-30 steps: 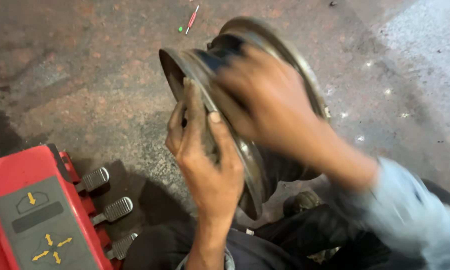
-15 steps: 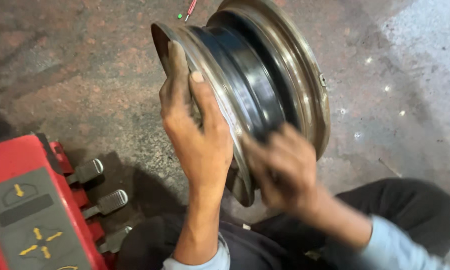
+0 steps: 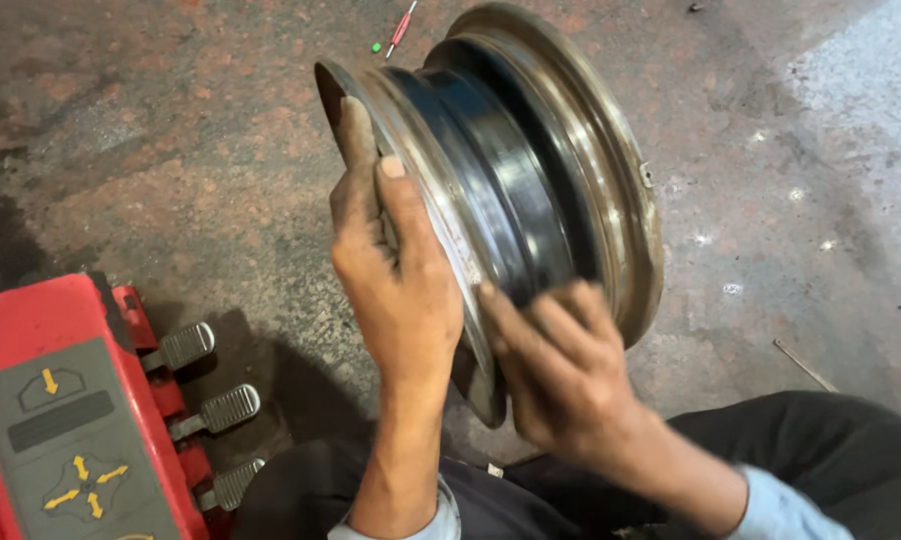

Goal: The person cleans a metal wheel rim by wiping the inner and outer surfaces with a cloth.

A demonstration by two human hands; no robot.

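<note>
A bare steel wheel rim [image 3: 530,190] standing on edge in the middle of the view, tilted a little, over the stained concrete floor [image 3: 170,150] and just in front of the knees in dark trousers [image 3: 820,450]. Left hand [image 3: 395,275] laid flat against the near flange of the rim, fingers stretched upward along the worn metal edge, thumb beside them; pressing and steadying rather than closing around anything. Right hand [image 3: 560,370] on the lower part of the dark barrel, fingers half bent and spread over the surface, slightly blurred, so impossible to say if gripping or only touching; nothing else seen in it. Bottom of the rim hidden behind both hands and wrists, so its contact with the floor not visible. At the lower left, near the left forearm, a red machine [image 3: 40,400] with a grey panel bearing yellow arrows, and three metal foot pedals [image 3: 215,410] sticking out from its side toward the legs. Far behind the rim, at the top, a small red screwdriver [image 3: 400,27] on the floor with a tiny green piece [image 3: 377,47] just beside it. At the right, well apart from the rim, a thin metal rod [image 3: 805,365] lying on the paler part of the floor.
</note>
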